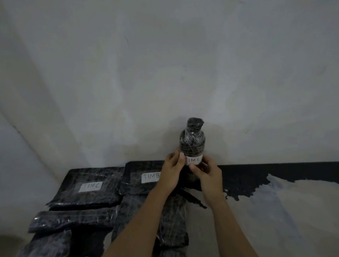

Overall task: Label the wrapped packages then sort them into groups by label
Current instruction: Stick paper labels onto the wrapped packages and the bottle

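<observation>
Your left grip (171, 171) and right grip (208, 175) both clamp the wrapped bottle (192, 141), upright between them, thumbs on its TIMC label (194, 160). The TIMC package (85, 193) and TIMB package (136, 186) lie flat left of it.

We see a pale surface (287, 210) with a black painted band (265, 174) along its far edge, where it meets the wall; at its far left lies a flat package labelled TIMC (70, 192), touching a package labelled TIMB (136, 187) on its right; nearer us dark wrapped things lie packed together: an oblong package (71, 219), a long package (134, 214), other packages (43, 251) at the near left corner.
</observation>
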Motion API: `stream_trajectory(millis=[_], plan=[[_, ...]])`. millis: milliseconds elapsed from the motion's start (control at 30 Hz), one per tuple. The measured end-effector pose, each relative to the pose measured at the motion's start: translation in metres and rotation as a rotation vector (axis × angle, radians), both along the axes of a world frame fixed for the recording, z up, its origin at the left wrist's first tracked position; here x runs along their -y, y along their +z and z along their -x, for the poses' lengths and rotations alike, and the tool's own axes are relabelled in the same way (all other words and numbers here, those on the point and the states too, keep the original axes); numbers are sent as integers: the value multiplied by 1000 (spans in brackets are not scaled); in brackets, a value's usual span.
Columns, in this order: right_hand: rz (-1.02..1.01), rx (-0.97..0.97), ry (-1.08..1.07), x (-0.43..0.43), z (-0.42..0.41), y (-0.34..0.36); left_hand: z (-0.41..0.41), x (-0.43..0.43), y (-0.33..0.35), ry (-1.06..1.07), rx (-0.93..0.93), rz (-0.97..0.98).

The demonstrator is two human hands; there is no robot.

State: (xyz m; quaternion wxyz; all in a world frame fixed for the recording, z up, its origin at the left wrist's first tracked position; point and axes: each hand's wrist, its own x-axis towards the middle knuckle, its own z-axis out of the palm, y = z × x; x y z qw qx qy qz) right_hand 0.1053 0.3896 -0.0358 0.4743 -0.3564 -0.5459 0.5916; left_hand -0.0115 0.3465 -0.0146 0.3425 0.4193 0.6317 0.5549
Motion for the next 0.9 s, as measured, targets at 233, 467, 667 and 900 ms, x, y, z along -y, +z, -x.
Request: stream_trajectory(millis=[233,467,667,900], plan=[[58,-47,-3,-1,-2,7,-1,1,0,-2,-116,19],[133,-105,30,-4,-6,-2,5,-1,-1,-42,-97,61],[262,-208,35,0,-3,11,9,7,2,-136,142,134],[257,-170,-226,6,17,13,2,5,3,-35,125,61]])
